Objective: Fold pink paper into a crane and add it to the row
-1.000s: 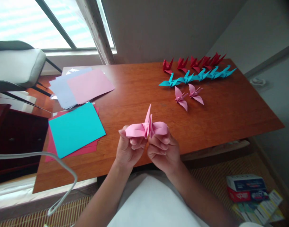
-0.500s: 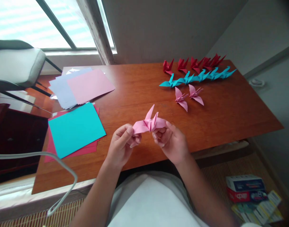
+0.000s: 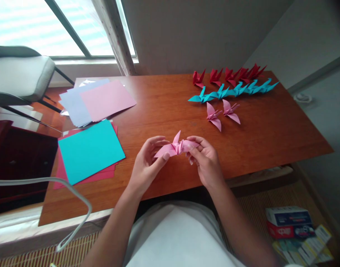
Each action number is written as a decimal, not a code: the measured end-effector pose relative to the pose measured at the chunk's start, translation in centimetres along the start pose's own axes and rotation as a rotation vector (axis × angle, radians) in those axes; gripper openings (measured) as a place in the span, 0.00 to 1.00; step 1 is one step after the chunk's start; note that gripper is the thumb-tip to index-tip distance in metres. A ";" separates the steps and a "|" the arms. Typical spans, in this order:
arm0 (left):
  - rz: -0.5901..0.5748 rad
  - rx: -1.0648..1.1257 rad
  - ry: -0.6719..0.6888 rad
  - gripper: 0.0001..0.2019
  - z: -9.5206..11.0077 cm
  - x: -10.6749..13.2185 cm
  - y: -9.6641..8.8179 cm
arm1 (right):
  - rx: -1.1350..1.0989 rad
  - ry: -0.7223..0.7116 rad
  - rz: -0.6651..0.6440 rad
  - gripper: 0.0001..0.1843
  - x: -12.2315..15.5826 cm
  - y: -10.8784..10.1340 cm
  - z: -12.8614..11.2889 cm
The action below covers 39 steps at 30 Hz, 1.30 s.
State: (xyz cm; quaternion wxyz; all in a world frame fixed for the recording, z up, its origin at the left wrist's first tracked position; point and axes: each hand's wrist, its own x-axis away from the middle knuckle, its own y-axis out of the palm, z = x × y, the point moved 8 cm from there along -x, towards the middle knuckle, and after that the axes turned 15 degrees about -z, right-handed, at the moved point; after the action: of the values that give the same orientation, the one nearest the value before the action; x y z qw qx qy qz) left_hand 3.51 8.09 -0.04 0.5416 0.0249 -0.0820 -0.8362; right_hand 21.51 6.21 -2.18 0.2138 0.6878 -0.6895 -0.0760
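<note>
Here you are with a pink paper crane [image 3: 177, 148] between your two hands, above the tabletop [image 3: 159, 107], just in from its near edge and about midway along it. Your left hand [image 3: 144, 165] is half open around one wing: thumb stretched along the lower side, its tip at the paper's edge, fingers curved behind. Whether it grips the wing, I can't tell. Your right hand [image 3: 208, 163] is drawn in narrow, thumb lying on the other wing, fingers bent beneath and behind, and that's the one clearly holding.

Now for what's hard to see! The wings block parts of your fingers, and the folds at the crane's middle run together, so its head is hard to pick out. Out towards the far right corner, the red cranes [image 3: 215, 77] overlap at their right end, the turquoise cranes [image 3: 239, 89] line up wing over wing before them, and two smaller pink cranes [image 3: 213, 116] sit nearer you. By the left edge, a turquoise sheet [image 3: 92, 152] covers most of the red sheets [image 3: 103, 175]; at the far left corner, a pink sheet [image 3: 110, 100] partly hides the lilac sheets [image 3: 75, 107].
</note>
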 end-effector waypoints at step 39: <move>0.080 0.026 0.044 0.25 -0.9 0.0 2.4 | 0.516 -0.233 -0.170 0.03 1.0 2.5 -6.2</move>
State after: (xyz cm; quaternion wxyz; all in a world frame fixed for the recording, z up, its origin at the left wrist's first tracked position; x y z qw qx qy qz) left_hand 5.75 7.03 -0.56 0.5760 0.0469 -0.0819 -0.8120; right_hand 21.72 6.48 4.61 -0.0556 0.7613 -0.6460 0.0057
